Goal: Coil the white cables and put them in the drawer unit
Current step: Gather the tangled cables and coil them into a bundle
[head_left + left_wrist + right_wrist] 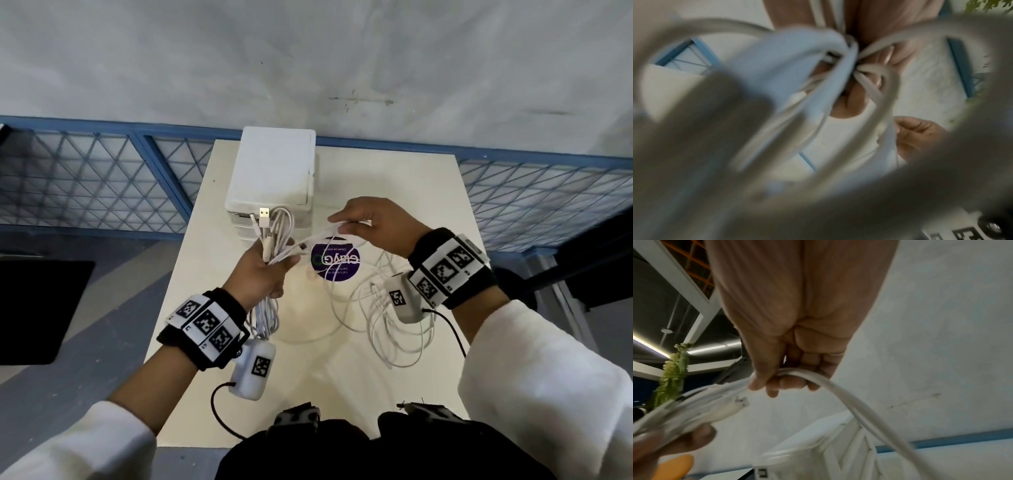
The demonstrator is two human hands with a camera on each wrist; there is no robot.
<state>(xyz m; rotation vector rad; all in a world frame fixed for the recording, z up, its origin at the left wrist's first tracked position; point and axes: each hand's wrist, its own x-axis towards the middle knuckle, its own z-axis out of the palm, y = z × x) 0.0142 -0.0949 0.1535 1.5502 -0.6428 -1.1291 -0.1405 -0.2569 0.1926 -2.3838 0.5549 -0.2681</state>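
Note:
My left hand (265,270) grips a bundle of coiled white cables (274,236) above the table, with a USB plug (264,216) sticking up from the top. Loops of the bundle hang below my left palm. My right hand (370,222) pinches a white cable strand (322,236) that runs across to the bundle. In the right wrist view my fingers (785,382) curl round that strand (838,389). The left wrist view shows blurred loops (789,68) close to the lens. The white drawer unit (274,171) stands at the table's far side, just behind the bundle.
More loose white cables (394,325) lie tangled on the cream table (428,192) under my right wrist. A purple round sticker (334,262) lies at the table's middle. A blue mesh fence (96,171) runs behind the table, and a black mat (37,308) lies on the floor at left.

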